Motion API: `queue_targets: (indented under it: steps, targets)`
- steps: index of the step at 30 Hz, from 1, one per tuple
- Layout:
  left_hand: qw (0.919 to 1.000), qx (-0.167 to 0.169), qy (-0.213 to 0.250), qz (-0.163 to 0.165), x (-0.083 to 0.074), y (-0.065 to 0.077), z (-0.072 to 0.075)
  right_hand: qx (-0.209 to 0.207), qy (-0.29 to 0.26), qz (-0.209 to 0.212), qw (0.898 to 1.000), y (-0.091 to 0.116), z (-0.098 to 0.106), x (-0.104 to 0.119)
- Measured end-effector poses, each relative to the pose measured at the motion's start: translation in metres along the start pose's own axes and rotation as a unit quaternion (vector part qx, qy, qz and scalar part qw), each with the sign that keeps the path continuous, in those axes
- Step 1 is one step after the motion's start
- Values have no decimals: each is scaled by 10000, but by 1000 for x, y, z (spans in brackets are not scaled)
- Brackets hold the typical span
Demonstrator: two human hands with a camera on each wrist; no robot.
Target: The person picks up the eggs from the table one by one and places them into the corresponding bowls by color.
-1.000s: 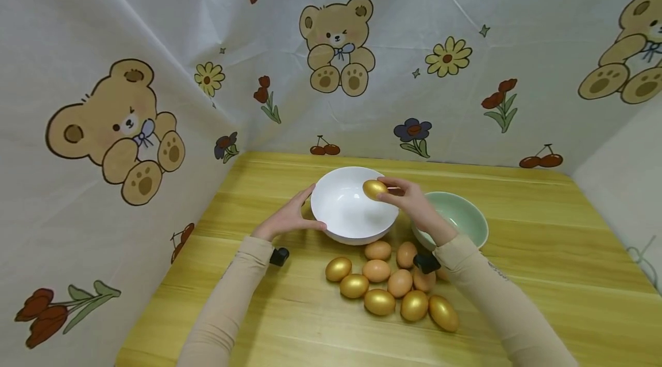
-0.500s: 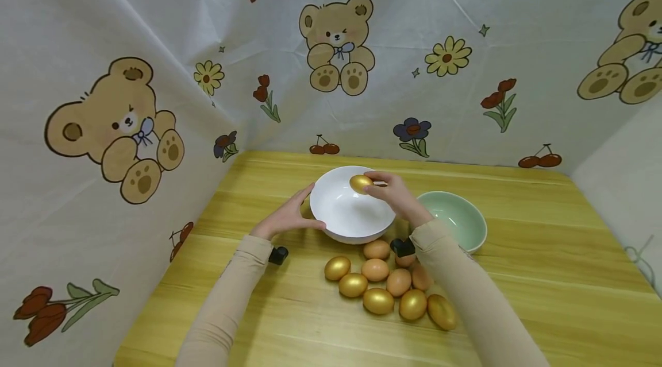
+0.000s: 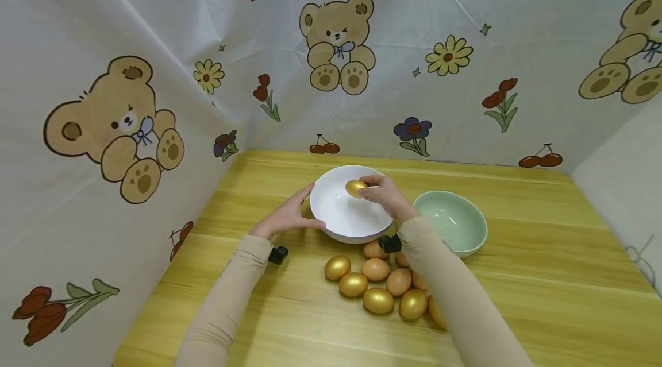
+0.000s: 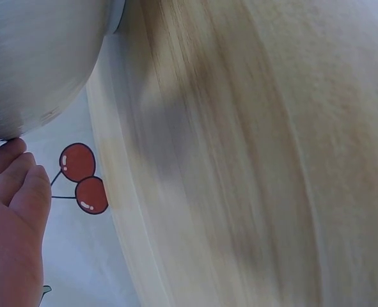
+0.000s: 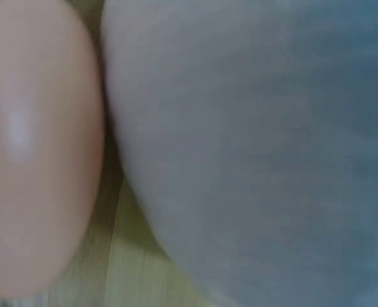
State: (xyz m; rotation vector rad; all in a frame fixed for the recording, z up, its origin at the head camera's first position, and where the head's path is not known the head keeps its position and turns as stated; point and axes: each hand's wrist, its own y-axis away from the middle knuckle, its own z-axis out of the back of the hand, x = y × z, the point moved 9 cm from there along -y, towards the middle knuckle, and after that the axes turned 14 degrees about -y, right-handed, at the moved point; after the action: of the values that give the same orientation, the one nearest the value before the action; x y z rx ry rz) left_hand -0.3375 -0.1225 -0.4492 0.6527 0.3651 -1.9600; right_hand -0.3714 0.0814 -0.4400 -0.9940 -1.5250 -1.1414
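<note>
My right hand pinches a golden egg between thumb and fingers, over the inside of the white bowl. My left hand rests against the bowl's left side, thumb at the near rim and straight fingers spread toward the far rim. In the left wrist view, its fingertips meet the underside of the bowl's wall. The right wrist view looks closely at a brown egg beside the white bowl's outer wall; the right hand is outside that view.
A green bowl stands right of the white one. In front lie several brown eggs and several golden eggs, partly hidden by the right sleeve. A bear-print cloth hangs behind the wooden table.
My right hand has carried the golden egg leftward from the white bowl's right rim to over its inside, and slightly lower just now. The left hand has stayed at the bowl.
</note>
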Motion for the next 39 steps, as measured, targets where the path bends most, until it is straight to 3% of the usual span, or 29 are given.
queue_targets:
  steps: [7,12,18,39]
  targets:
    - [10000,-55,6,-10,1,-1,0,-300,116,-221,9992,-5,2,-7]
    - [10000,-38,-36,9,1,-1,0,-519,436,-444,9967,-5,5,-11]
    - [10000,-24,-38,-10,0,0,0,-719,872,-408,9928,-4,7,-10]
    - [9999,-13,-115,11,1,0,0,-603,1817,-396,9807,-5,5,-14]
